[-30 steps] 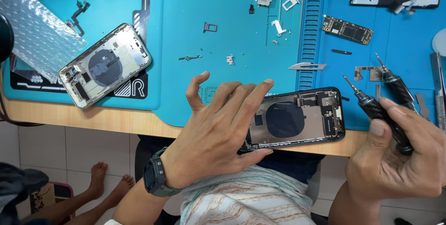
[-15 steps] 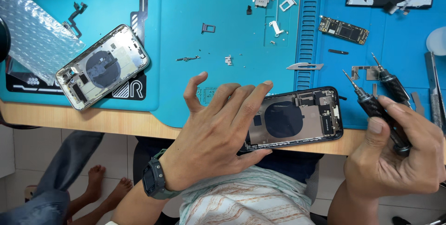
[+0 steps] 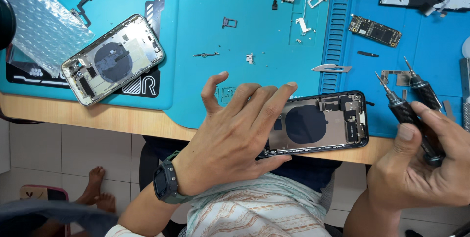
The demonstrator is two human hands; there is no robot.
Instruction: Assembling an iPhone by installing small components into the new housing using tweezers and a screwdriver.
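A black phone housing (image 3: 323,122), opened with its coil and inner parts showing, lies across the front edge of the blue mat. My left hand (image 3: 235,134), a dark watch on its wrist, rests flat on the housing's left end with the fingers spread. To the right, my right hand (image 3: 426,163) is closed around two black precision screwdrivers (image 3: 409,112), tips pointing up and left, just beside the housing's right end.
A second, silver phone housing (image 3: 112,60) lies at the left on the teal mat (image 3: 196,2), near a bubble-wrap sheet (image 3: 39,22). A circuit board (image 3: 374,30), a scalpel blade (image 3: 332,67), a SIM tray (image 3: 229,22) and small brackets and screws are scattered behind. Another person's bare feet (image 3: 95,190) show below the desk.
Both hands and the black housing have held nearly still. The view has shifted slightly, and the other person's legs below the desk have moved.
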